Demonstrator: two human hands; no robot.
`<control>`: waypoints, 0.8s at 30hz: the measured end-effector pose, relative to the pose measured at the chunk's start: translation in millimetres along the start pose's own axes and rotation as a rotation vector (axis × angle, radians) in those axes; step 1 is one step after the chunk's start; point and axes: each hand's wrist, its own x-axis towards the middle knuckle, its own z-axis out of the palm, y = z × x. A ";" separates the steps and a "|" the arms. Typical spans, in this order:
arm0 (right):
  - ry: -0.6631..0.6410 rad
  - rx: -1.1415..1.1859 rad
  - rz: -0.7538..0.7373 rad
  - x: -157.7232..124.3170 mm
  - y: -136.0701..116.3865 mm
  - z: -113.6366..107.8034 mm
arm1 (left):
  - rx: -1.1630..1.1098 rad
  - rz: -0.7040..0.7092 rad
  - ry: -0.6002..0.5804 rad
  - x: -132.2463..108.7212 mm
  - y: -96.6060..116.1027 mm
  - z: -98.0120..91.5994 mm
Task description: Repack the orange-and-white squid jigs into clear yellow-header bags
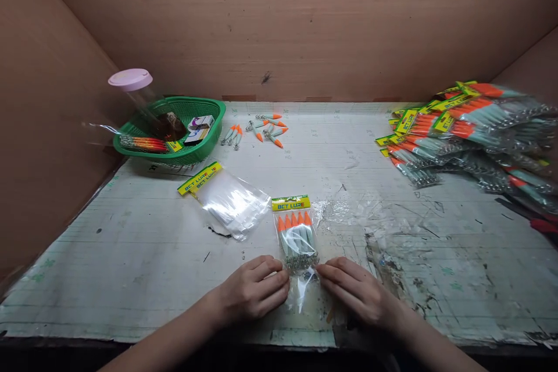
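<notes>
A clear bag (296, 232) with a yellow BCT LURE header holds several orange-tipped lures and lies on the worn cutting mat (392, 256). My left hand (255, 290) pinches the bag's open lower end from the left, fingers curled. From the right, my right hand (360, 293) pinches the same end. An empty stack of the same bags (226, 197) lies just left of it.
A green basket (209, 110) at the back left holds a lidded clear jar (135, 93), a small box and a lure pack. Loose lures (261, 128) lie beside it. A large pile of filled packs (471, 128) covers the right. Cardboard walls enclose the table.
</notes>
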 end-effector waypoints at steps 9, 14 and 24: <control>0.202 0.276 0.712 -14.4 -39.4 21.0 | -0.125 -0.455 0.491 -15.3 44.5 41.0; 0.377 0.147 0.942 -7.2 -48.9 43.3 | -0.057 -0.734 0.540 -3.3 55.2 53.6; 0.323 -0.098 1.068 14.7 -38.8 45.6 | 0.248 -1.005 0.409 19.4 47.1 47.2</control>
